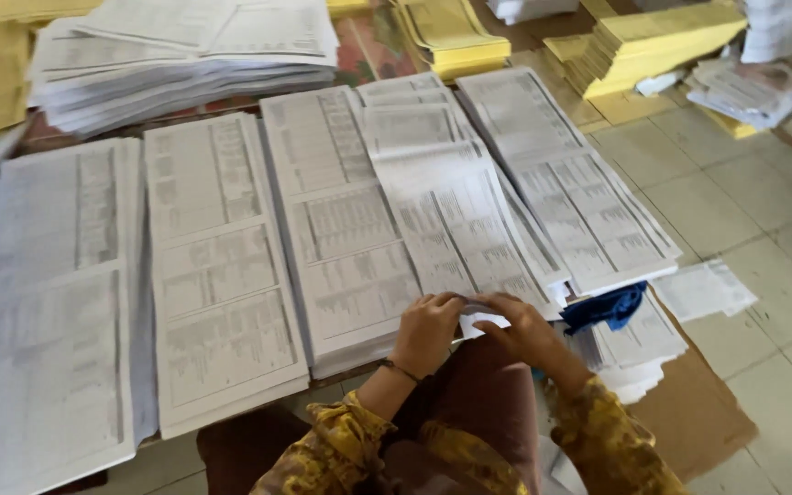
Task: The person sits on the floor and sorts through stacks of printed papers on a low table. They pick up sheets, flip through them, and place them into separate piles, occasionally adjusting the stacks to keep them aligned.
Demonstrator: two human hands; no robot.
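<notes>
Far left to centre: long white printed-sheet stacks (57,302) side by side, more white piles (185,55) upper left. Lower centre: left hand (425,332) and right hand (526,328), fingers curled, together pinching the near edge of a loose printed sheet (442,220). Blue cloth (607,307) just right of them. Yellow paper stacks (653,41) upper right, brown cardboard (708,412) lower right.

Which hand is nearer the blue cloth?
Right. The right hand is just left of the blue cloth, at the sheet edge; the left hand is farther left, beyond it.
</notes>
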